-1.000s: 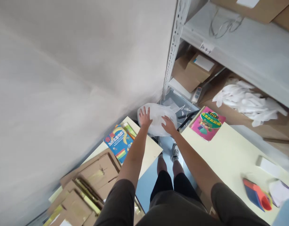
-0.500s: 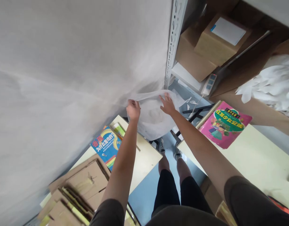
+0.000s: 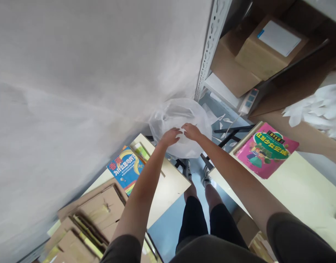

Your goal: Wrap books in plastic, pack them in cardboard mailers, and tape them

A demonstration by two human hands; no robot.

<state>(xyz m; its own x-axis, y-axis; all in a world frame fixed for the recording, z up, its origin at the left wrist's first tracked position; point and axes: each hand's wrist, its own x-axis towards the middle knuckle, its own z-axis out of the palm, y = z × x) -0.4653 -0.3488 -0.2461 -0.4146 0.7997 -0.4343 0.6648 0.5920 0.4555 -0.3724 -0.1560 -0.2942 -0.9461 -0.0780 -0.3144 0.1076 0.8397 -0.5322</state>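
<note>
A translucent white plastic bag (image 3: 170,109) stands between the two tables, its mouth spread into a wide round ring. What lies inside it looks pale and I cannot make it out. My left hand (image 3: 171,137) is over the middle of the bag with its fingers stretched to the right. Facing it, my right hand (image 3: 191,132) reaches left, its fingers extended. The fingertips of both hands are close together, and nothing shows in either hand. Whether they touch the plastic is unclear.
On the left table (image 3: 172,182) lie a blue book (image 3: 125,170) and stacked cardboard (image 3: 98,206). A pink book (image 3: 266,149) rests on the right table (image 3: 302,179). Behind are a metal shelf post (image 3: 212,47), cardboard boxes (image 3: 269,47), a power strip (image 3: 248,101) and white scraps (image 3: 321,109).
Both hands have left the bag's far rim and come nearer to me and toward each other over its middle. The bag's mouth has opened into a round shape.
</note>
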